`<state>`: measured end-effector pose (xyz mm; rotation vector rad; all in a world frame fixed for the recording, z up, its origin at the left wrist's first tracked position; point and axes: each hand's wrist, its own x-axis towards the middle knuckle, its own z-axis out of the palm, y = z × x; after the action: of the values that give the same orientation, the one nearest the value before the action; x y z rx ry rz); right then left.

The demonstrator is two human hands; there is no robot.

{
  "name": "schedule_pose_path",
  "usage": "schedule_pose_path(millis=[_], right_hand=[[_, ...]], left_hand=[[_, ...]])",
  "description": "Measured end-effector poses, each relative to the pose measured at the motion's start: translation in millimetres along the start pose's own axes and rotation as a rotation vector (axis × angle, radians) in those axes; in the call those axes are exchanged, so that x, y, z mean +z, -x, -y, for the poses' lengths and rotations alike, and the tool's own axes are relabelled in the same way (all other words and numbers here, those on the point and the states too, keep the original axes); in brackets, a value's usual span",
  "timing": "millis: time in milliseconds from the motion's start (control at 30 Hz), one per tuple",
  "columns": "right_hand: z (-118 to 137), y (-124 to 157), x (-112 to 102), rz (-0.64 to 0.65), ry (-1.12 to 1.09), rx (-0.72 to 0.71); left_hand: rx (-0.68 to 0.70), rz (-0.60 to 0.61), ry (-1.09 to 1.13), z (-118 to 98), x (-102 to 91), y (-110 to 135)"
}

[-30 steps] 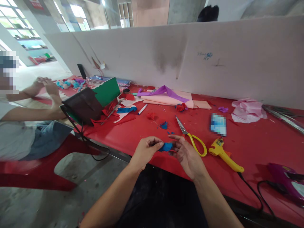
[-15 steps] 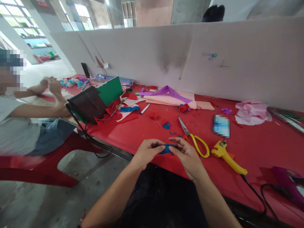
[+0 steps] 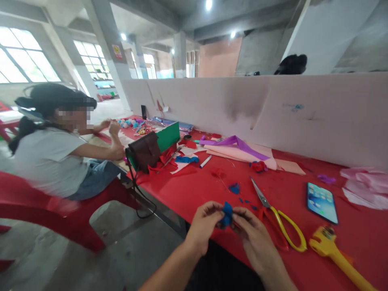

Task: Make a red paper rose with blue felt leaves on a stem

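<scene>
My left hand (image 3: 203, 223) and my right hand (image 3: 254, 234) meet over the near edge of the red table (image 3: 194, 190). Both pinch a small piece of blue crepe paper (image 3: 226, 214) that sticks up between the fingertips. Yellow-handled scissors (image 3: 280, 224) lie on the table just right of my right hand. Small blue paper scraps (image 3: 234, 188) lie on the table beyond my hands.
A phone (image 3: 322, 197) and a yellow glue gun (image 3: 336, 256) lie at the right. Purple and pink paper (image 3: 239, 146), a brown bag (image 3: 144, 150) and a green box (image 3: 168, 136) sit further back. Another person (image 3: 51, 149) sits at the left on a red chair (image 3: 36, 214). A white partition (image 3: 273, 109) backs the table.
The camera has tilted up and turned left, showing more of the hall and the seated person. My hands have drawn closer together and the blue paper now stands upright between the fingertips.
</scene>
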<state>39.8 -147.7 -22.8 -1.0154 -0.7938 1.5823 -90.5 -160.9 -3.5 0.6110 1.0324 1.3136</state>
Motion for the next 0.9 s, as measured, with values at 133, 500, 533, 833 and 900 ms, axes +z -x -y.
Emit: schedule_pose_path(millis=[133,500,533,833,900], right_hand=[[-0.2,1.3,10.4,0.021,-0.009,-0.052],[-3.0,2.6,8.3,0.058,0.445,-0.19],[-4.4,0.6,5.8,0.04,0.537,-0.23],[-22.8,-18.5,-11.0,-0.1,0.761,-0.474],[-18.7,-22.9,-10.5,-0.093,0.749,-0.472]], left_hand=[[0.006,0.028,0.042,-4.8,-11.4,-0.7],[0.128,0.139,-0.181,-5.6,-22.7,-3.8],[0.124,0.158,-0.18,-3.3,-24.0,-6.6],[0.032,0.031,-0.193,10.5,-16.6,-34.8],[0.002,-0.017,-0.143,6.6,-12.7,-36.7]])
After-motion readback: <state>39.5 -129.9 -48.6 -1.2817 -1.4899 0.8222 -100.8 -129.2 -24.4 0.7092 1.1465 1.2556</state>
